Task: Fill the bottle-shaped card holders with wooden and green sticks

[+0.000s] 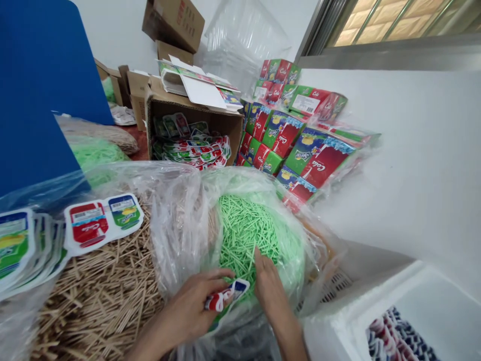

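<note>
My left hand (190,308) is closed on a small printed packet (224,297) in red, white and blue, held at the mouth of a clear plastic bag (180,220). My right hand (268,286) reaches into that bag, its fingers stretched out on a heap of green sticks (246,230). To the left lies a pile of tan wooden sticks (101,296). Flat printed packets (103,220) rest on top of it.
An open cardboard box (193,131) holds more printed packets. Stacked red and green cartons (296,135) lean by the white wall. A blue panel (37,85) stands at left. A white foam box (398,321) with packets sits at lower right.
</note>
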A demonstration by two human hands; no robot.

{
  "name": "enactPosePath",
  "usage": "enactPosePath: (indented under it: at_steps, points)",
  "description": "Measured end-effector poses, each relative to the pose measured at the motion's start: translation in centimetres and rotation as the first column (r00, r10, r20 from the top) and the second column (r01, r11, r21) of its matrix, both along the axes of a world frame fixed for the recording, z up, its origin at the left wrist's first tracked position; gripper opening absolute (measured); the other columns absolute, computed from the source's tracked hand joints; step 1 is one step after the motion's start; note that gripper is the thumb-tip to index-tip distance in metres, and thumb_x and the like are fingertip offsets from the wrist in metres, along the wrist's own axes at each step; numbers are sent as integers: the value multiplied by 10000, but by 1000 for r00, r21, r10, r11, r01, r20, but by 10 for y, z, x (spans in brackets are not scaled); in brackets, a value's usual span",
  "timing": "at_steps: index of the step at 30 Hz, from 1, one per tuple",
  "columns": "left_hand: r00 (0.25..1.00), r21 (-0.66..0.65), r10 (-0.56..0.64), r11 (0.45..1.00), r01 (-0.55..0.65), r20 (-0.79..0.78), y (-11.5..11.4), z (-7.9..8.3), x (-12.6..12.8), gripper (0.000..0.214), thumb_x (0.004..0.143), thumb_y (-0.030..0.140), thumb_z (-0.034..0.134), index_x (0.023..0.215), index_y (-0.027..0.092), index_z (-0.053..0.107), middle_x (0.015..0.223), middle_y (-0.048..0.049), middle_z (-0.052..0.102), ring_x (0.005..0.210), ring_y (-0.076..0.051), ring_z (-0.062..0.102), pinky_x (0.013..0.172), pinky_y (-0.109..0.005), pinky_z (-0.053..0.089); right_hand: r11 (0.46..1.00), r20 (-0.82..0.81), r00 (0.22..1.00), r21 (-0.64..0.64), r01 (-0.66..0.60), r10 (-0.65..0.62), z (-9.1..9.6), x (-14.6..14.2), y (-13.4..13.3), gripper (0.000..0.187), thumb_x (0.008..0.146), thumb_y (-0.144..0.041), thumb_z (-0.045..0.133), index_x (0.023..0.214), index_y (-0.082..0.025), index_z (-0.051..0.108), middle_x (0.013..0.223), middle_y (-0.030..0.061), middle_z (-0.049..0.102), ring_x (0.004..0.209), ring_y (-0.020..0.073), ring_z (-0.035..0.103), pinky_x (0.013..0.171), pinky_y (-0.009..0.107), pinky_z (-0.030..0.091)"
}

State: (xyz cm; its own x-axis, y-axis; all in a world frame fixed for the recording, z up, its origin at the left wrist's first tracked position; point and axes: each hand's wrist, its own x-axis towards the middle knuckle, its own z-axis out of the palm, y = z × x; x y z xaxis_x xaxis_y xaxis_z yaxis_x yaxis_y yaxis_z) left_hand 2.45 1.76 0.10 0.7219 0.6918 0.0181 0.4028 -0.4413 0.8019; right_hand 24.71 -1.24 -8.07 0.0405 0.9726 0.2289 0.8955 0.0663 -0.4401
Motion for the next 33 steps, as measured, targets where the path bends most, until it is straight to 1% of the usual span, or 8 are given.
enactPosePath:
  at_steps: [5,10,13,18,20,23,29,33]
  points:
    - [995,-136,45,990,-32,94,2,-4,-1,283,902,352,506,994,207,731,1249,-57,665,1118,-196,613,958,-269,439,991,76,989,-43,-126,129,11,-12,-2,632,752,14,376,1369,-91,468,1098,153,684,1011,259,640,869,386,535]
    - [996,-169,80,983,-71,47,5,-6,-3,287,891,378,522,994,201,723,1262,-49,656,1144,-216,596,993,-317,419,999,375,926,2,33,-31,15,-24,-7,658,725,79,362,1325,-126,537,930,150,693,871,302,655,814,453,529]
    - [997,-134,44,990,-34,68,6,-2,-1,276,907,355,497,959,195,715,1367,-54,576,1202,-210,561,1018,-318,397,1000,399,917,17,3,-10,18,-22,-12,703,715,80,363,1349,-185,515,931,120,687,887,296,646,819,450,527]
    - [988,-16,-151,988,151,-4,12,5,10,195,855,186,524,751,190,689,1522,-59,356,1240,-218,536,994,-312,420,986,256,952,-66,-156,168,32,-14,-18,775,704,76,332,1421,-207,403,997,86,672,960,237,627,876,397,521]
    - [984,6,-175,985,175,-37,14,4,15,195,842,151,513,777,185,694,1515,-75,366,1225,-217,550,980,-313,436,977,164,964,-60,-204,211,36,-12,-20,775,734,69,306,1462,-197,316,1087,96,658,1046,222,606,933,398,499]
    - [991,46,-116,992,119,-73,16,-3,22,212,843,167,517,915,156,716,1450,-116,468,1242,-232,533,1012,-334,421,975,37,974,-26,-223,224,37,-12,-23,714,816,20,284,1492,-200,224,1223,110,619,1145,225,573,972,423,484]
    - [994,90,-9,996,19,-108,19,-13,20,326,780,75,511,1031,142,708,1356,-127,576,1244,-235,531,1044,-367,403,979,-174,964,8,-205,203,18,-6,-21,602,849,-39,333,1422,-214,395,1155,98,657,1067,223,620,920,407,524]
    - [992,113,18,994,-4,-123,22,-13,12,296,808,107,495,1008,128,712,1368,-153,555,1236,-262,537,1022,-395,426,1000,-430,903,21,-14,22,7,-1,-14,465,871,-162,385,1313,-201,522,1157,111,650,993,223,650,869,394,548]
